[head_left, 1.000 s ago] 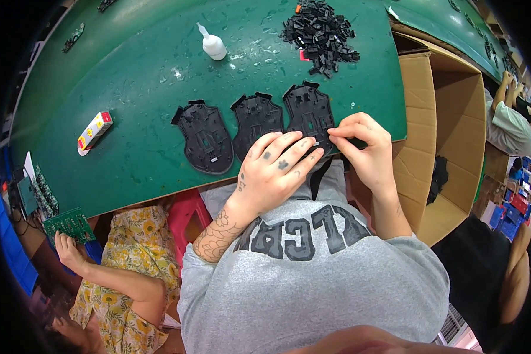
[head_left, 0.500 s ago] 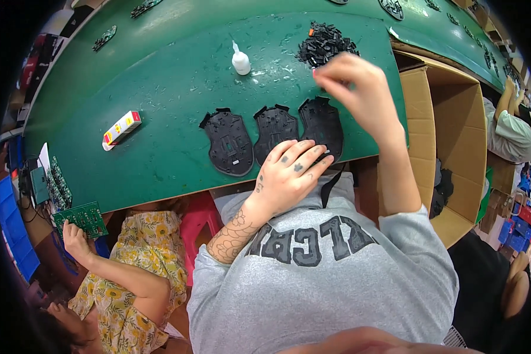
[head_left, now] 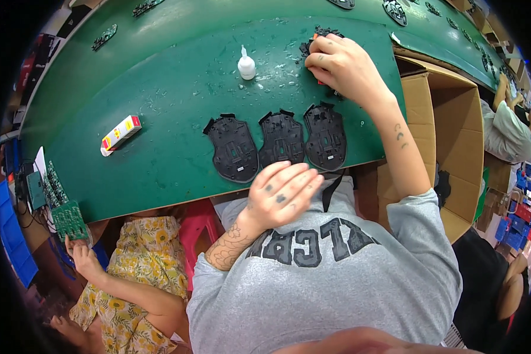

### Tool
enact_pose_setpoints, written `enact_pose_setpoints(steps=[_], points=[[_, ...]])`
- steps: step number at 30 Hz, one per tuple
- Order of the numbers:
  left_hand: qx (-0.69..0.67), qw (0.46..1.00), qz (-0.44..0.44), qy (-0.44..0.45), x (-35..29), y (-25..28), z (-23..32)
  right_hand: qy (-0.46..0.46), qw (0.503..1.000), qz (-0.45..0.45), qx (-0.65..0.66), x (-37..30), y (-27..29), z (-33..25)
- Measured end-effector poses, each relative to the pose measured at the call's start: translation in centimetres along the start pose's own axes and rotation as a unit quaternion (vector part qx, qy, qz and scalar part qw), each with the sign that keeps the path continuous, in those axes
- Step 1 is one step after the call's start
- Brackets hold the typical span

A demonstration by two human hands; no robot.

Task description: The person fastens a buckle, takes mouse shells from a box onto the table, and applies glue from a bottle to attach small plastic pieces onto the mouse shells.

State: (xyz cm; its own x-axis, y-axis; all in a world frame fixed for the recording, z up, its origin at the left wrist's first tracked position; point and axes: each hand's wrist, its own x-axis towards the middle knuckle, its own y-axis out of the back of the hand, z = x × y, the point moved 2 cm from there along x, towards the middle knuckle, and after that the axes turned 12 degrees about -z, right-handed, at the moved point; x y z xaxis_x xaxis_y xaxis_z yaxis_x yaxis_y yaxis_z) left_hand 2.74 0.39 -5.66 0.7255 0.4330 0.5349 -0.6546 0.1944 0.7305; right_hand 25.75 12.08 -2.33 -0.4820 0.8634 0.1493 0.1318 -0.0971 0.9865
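Three black plastic shells, shaped like computer-mouse bases, lie side by side near the table's front edge: the left shell (head_left: 235,147), the middle shell (head_left: 281,137) and the right shell (head_left: 325,138). My left hand (head_left: 283,197) hovers at the edge just below the middle one, its fingers stretched out and holding nothing I can see. Farther off to the right, my right hand (head_left: 342,65) is at the pile of small black parts (head_left: 324,30), covering much of it. Its fingers are bent and closed downward; what they pinch, if anything, is hidden. Something red shows beneath them.
A white dropper bottle (head_left: 246,66) stands mid-table on the green table top (head_left: 171,88), which has wet-looking spots. A small white, yellow and red box (head_left: 121,134) lies to the left. An open cardboard carton (head_left: 454,118) stands at right. A co-worker's hand (head_left: 85,259) holds a green circuit board (head_left: 69,221).
My right hand has moved up and left onto the pile of small parts. My left hand has drawn back from the shells toward me. The co-worker's board has shifted slightly.
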Motion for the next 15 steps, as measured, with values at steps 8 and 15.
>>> enact_pose_setpoints(steps=[8, 15], points=[[0.063, 0.994, 0.011, 0.089, -3.1, -0.3, -1.1, -0.143, 0.822, 0.011, 0.551, -4.6, 1.2, -8.0], [0.07, 0.993, 0.019, 0.098, -3.3, -0.5, -0.9, -0.12, 0.934, 0.025, 0.335, -8.2, -0.9, -12.8]])
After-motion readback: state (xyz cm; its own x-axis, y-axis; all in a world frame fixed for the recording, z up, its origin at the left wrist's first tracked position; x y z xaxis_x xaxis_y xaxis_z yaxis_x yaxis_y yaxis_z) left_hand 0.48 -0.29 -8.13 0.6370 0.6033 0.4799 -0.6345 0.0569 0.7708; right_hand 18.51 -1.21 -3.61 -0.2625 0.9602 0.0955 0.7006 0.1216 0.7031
